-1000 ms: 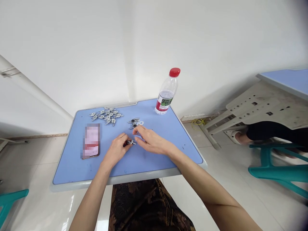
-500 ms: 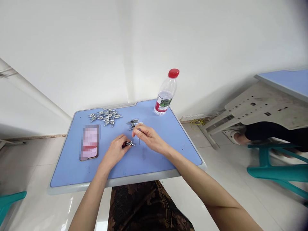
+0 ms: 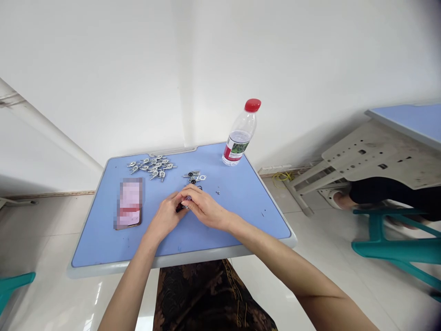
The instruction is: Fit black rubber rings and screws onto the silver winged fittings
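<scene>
Over the middle of the blue table [image 3: 213, 230], my left hand [image 3: 167, 214] is closed on a small metal part [image 3: 182, 207], mostly hidden by the fingers. My right hand [image 3: 203, 207] touches it from the right, its fingers pinched round a small screwdriver with a purple handle [image 3: 188, 198]. Just beyond my hands lie a few loose metal and black pieces [image 3: 193, 177]. Tiny screws [image 3: 218, 191] rest to the right of them. Several similar metal parts [image 3: 153, 166] form a group at the back left.
A phone [image 3: 129, 202] lies at the table's left. A water bottle with a red cap [image 3: 237, 138] stands at the back right edge, near the wall. Further right are another desk [image 3: 406, 119], a teal stool [image 3: 396, 248] and a person's leg and foot.
My right hand has moved left with the screwdriver, up against my left hand and the metal part. The tiny screws and more of the loose pieces are now uncovered.
</scene>
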`<state>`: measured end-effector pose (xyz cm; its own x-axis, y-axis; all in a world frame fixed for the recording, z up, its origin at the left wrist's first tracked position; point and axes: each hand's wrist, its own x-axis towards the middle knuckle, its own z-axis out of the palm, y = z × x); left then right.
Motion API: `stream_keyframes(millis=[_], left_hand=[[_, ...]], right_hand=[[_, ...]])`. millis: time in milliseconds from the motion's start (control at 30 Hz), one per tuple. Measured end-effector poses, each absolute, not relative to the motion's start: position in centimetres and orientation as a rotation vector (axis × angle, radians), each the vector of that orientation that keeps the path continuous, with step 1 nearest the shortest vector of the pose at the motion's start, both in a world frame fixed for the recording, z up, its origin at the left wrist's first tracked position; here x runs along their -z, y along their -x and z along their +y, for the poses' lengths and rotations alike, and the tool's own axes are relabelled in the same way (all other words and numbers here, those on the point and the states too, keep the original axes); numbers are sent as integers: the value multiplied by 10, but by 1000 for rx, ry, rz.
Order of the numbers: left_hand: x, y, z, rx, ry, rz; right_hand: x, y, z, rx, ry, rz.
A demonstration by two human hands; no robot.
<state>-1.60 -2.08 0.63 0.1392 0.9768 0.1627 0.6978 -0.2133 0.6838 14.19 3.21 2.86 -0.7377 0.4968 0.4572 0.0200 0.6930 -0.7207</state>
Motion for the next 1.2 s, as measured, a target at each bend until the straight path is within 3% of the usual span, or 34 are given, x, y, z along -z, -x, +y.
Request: stream_keyframes(millis=[1200], left_hand=[[-6, 16, -20, -806, -1987, 1608]], right_hand=[[-32, -141, 35, -884, 417, -2289]])
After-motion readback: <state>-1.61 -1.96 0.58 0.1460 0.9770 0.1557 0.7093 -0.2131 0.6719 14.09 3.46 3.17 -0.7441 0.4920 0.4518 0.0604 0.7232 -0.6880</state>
